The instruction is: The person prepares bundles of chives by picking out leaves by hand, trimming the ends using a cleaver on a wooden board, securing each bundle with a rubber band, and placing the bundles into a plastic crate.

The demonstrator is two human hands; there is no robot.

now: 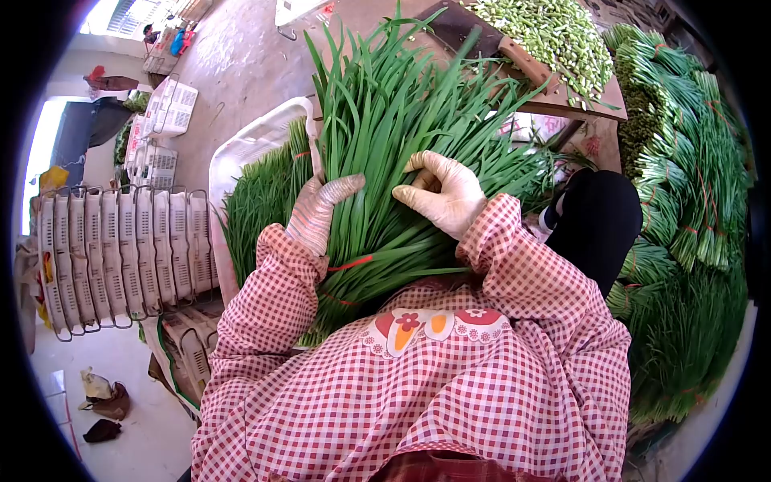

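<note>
Place: produce-packing yard or market work floor, handling green vegetables in bulk.

Evidence:
- Bare concrete floor (241, 64), stained, open to daylight at the far left.
- Row of white plastic crates (120, 257) stood on edge at the left; more stacked crates (165, 112) further back.
- White tray (249, 145) loaded with tied chive bunches (257, 201).
- Large heap of banded green bundles (683, 201) along the right side, each bound with red ties.
- Wooden chopping board (562, 92) at top, its far end covered with cut stem pieces (554, 32).
- Checked work smock (418, 386) and work gloves (446, 189) on the person, with a loose sheaf of chives (385, 136) across the lap.
</note>
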